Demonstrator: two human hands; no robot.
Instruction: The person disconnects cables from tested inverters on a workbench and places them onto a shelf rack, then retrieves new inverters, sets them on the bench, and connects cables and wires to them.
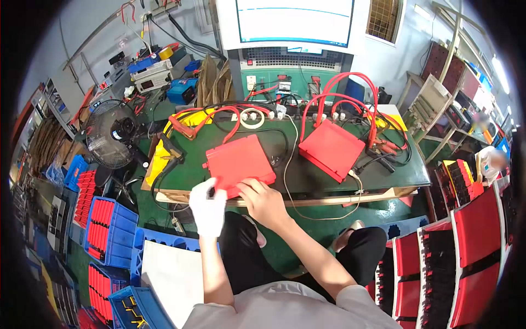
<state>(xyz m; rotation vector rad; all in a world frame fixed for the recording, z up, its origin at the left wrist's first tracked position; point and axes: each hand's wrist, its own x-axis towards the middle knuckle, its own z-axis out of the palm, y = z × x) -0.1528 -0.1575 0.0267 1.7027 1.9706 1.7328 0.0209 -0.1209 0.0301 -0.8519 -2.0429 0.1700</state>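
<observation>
A flat red box lies on the green tabletop, near its front edge. My left hand, in a white glove, is at the box's front left corner with its fingers bent; what they hold, if anything, is hidden. My bare right hand rests its fingers on the front edge of the same box. To the right lies a second red box, turned at an angle, with red cables behind it and a connector by its front corner. Neither hand touches it.
A monitor stands behind the table. At left are a fan and blue bins of red parts. Racks of red boxes fill the right. Another person is at far right. A thin cable hangs over the front edge.
</observation>
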